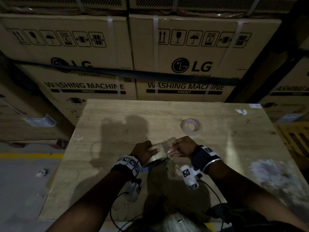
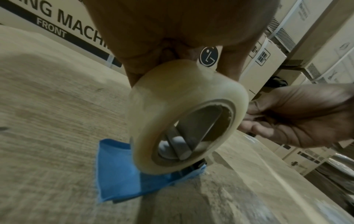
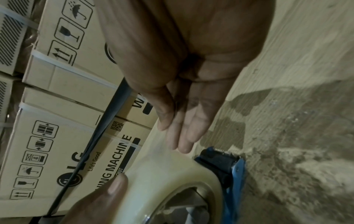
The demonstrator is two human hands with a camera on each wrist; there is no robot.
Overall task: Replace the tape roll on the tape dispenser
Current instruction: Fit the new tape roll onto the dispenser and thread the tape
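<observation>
A left hand (image 1: 145, 152) grips a clear tape roll (image 2: 184, 115) seated on a blue tape dispenser (image 3: 232, 169) on the desk (image 1: 107, 124); the right hand (image 1: 183, 148), at 3 o'clock, pinches its pulled strip; a spent roll (image 1: 191, 126) lies at 1 o'clock

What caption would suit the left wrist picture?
Left hand holds a new tape roll seated on the blue dispenser on the wooden table.

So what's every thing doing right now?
New tape roll: on the dispenser's hub, held by the left hand.
Tape dispenser: blue, lying on the table.
Loose tape end: pulled out, pinched by the right hand.
Old roll: nearly empty, lying apart on the table.
</observation>
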